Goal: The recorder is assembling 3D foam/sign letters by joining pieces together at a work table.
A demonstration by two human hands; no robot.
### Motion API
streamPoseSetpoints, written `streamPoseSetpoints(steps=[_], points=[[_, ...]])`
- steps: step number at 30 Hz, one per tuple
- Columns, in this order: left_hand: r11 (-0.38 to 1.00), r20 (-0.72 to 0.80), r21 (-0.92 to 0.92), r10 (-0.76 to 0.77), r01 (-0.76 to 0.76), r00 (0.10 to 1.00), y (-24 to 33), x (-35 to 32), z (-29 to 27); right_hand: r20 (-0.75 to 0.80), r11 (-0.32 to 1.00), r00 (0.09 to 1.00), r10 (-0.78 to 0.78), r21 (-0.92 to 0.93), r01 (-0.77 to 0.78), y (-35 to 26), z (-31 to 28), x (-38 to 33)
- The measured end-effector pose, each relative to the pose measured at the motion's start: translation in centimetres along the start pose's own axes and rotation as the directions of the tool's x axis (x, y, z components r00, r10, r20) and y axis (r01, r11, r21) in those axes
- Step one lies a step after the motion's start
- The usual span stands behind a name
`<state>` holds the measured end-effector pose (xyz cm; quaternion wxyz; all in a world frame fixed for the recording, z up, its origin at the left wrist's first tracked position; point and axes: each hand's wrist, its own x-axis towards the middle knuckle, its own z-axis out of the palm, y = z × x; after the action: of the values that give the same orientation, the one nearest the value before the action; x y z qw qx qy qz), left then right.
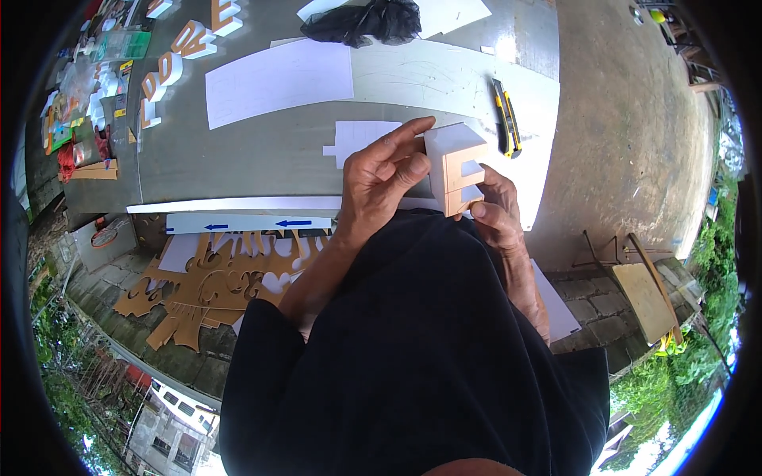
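Above the table's near edge, a block letter [454,176] with a tan face and white sides is held up, its face turned toward the right. My right hand [498,205] grips it at the lower right, the thumb near its bottom edge. My left hand [385,173] is closed at its left side, thumb and fingertips against the white side and the index finger stretched toward the top corner. Some left fingertips are hidden behind the letter. A yellow and black utility knife [506,119] lies just beyond my right hand. A white paper cutout [361,139] lies beyond my left hand.
White sheets [278,79] and a bunched black cloth [361,22] lie on the grey table [262,163]. Several finished block letters [190,40] stand at the far left, by cluttered supplies [95,79]. Brown cut-out board scraps [206,289] lie below the near edge.
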<state>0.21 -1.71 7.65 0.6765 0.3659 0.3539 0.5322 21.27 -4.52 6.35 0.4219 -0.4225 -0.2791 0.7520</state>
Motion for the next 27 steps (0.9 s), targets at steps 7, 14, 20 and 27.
streamPoseSetpoints(steps=[7,14,20,27], points=[[0.999,-0.003,-0.040,0.003,-0.003,1.000,-1.0,0.2,-2.2,0.038,0.997,0.998,0.059,-0.050,-0.057,-0.1,0.0,-0.3],[0.982,-0.019,-0.185,0.021,-0.025,1.000,-2.2,0.2,-2.9,0.074,0.994,0.994,0.081,-0.077,-0.075,-0.4,0.1,-0.4],[0.981,-0.008,-0.194,0.019,-0.020,1.000,-2.3,0.1,-3.2,0.072,0.991,0.994,0.087,-0.103,-0.080,-0.1,0.1,-0.5],[0.974,0.019,-0.224,0.029,-0.024,0.999,-2.4,0.1,-3.4,0.098,0.991,0.994,0.056,-0.130,-0.043,0.1,-0.1,-0.6]])
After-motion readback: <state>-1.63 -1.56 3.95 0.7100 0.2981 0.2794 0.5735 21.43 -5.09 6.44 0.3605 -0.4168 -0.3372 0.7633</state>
